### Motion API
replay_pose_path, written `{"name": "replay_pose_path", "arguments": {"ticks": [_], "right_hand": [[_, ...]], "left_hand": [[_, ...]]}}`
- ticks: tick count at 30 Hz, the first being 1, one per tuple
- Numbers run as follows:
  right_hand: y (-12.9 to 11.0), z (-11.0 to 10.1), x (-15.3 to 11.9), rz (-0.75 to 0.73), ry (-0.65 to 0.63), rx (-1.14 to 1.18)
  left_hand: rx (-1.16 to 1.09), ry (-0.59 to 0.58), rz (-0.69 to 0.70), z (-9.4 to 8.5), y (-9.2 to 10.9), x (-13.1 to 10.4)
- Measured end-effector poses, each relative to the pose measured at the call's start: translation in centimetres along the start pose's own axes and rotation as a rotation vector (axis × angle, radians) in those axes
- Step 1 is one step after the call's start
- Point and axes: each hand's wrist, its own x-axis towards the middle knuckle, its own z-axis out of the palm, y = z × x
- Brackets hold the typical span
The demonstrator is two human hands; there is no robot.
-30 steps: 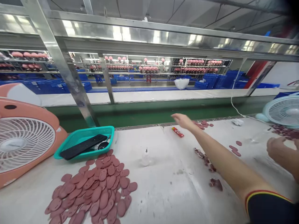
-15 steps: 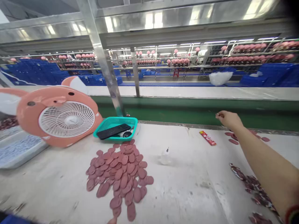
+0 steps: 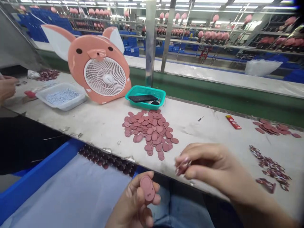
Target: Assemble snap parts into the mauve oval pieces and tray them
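Note:
Between the thumb and fingers of my left hand [image 3: 129, 205] is an oval pink disc [image 3: 147, 189] with small holes at its lower end. It is held up in front of the table's near edge. My right hand [image 3: 213, 166] pinches a small shiny dark red and silvery piece [image 3: 182, 167], a little to the right of the disc and apart from it. Its exact kind is blurred. Behind my hands lies a heap of similar pink discs [image 3: 152, 128]. On the right rests a scattered pile of shiny dark red pieces [image 3: 273, 167].
A pig-faced fan [image 3: 99, 66] stands beside a green basket [image 3: 162, 95] holding a black phone-like object. A white tray [image 3: 78, 103] is at left, near another person's hand [image 3: 7, 88]. A red packet [image 3: 233, 122] lies by more discs [image 3: 273, 127]. A blue bin [image 3: 47, 177] sits below the table edge.
The view has tilted down and swung left. My right hand has come back from the far right side to near my left hand. My left hand has risen into view with a disc.

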Motion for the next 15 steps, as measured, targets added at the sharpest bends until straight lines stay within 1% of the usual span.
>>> {"name": "replay_pose_path", "arguments": {"ticks": [2, 4, 6, 10, 15], "right_hand": [[0.9, 2.7, -0.4, 0.016, -0.063, -0.027], [1.4, 4.0, -0.5, 0.053, -0.099, -0.071], [1.5, 4.6, -0.4, 0.053, -0.12, -0.124], [1.3, 4.8, -0.2, -0.056, -0.099, -0.208], [1.1, 5.1, 0.1, -0.072, -0.135, -0.266]], "left_hand": [[0.008, 0.001, -0.003, -0.4, 0.0, -0.3], [0.013, 0.005, -0.001, -0.6, 0.0, -0.4], [0.014, 0.016, -0.004, -0.6, 0.0, -0.5], [0.015, 0.044, -0.021, -0.5, 0.2, -0.6], [0.044, 0.023, -0.022, -0.8, 0.2, -0.6]]}}
